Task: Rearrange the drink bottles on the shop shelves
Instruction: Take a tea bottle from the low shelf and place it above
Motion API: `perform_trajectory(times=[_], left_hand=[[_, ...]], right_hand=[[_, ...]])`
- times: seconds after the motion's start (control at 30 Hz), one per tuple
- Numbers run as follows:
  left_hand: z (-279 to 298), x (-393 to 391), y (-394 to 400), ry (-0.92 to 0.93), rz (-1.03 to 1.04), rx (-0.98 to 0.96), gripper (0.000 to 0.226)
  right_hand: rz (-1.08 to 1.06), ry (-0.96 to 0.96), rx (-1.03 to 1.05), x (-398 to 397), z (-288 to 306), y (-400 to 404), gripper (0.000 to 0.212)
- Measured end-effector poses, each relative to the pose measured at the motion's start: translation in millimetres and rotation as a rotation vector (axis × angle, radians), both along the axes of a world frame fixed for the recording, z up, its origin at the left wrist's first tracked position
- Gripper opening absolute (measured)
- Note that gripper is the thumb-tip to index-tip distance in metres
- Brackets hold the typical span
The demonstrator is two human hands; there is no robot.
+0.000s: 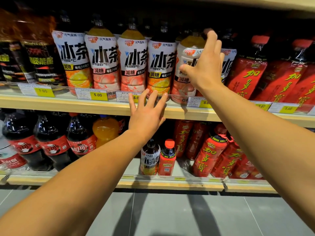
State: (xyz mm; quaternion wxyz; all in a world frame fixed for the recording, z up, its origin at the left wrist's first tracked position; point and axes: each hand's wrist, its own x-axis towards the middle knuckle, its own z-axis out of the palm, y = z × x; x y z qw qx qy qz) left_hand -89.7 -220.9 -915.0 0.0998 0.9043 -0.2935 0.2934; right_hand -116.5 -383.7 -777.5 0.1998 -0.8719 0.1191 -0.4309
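A row of white-labelled iced tea bottles stands on the upper shelf (109,106). A peach iced tea bottle (185,72) at the right end of that row leans slightly. My right hand (205,65) is spread open against its front, fingers up by the cap, thumb on the label; no closed grip shows. Left of it stands an orange-flavoured iced tea bottle (160,68). My left hand (147,113) is open, fingertips at the clear price rail just below that bottle. Two more peach bottles (104,65) stand further left.
Red herbal tea bottles (247,72) fill the upper right. Dark energy drink bottles (40,62) stand upper left. The lower shelf holds cola bottles (49,140), an orange soda (104,130), two small bottles (158,159) and more red bottles (209,152). Grey floor tiles lie below.
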Motion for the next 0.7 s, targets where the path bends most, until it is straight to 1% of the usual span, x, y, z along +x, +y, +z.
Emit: perform_trajectory(times=[0.1,0.2,0.33,0.43,0.5,0.57,0.7], left_hand=[[-1.0,-0.9,0.4,-0.002,0.012,-0.001,0.081],[-0.4,-1.8,-0.7,-0.003,0.019,-0.004,0.081],[0.3,-2.9,-1.5,0.002,0.037,0.005,0.081],[-1.3,-5.4,-2.4,0.013,0.050,0.017,0.079],[-1.9,-9.7,-4.0,0.031,0.069,0.026,0.079],[-4.5,-18.1,-4.4,0.055,0.087,0.019,0.077],[-24.8,-44.2,1.2,0.091,0.067,-0.070,0.070]], right_hand=[[-0.175,0.068,-0.172,1.6,1.6,-2.0,0.067],[-0.196,0.071,-0.223,1.2,-0.8,-5.4,0.054],[-0.114,0.089,-0.234,-5.1,-2.3,-15.3,0.055],[0.023,0.101,-0.273,-17.3,-14.9,-25.1,0.063],[0.116,0.087,-0.272,-28.5,-35.3,-31.3,0.067],[0.176,0.091,-0.267,-40.9,-64.6,-37.5,0.065],[0.224,0.181,-0.323,-61.9,-125.4,-46.7,0.065]])
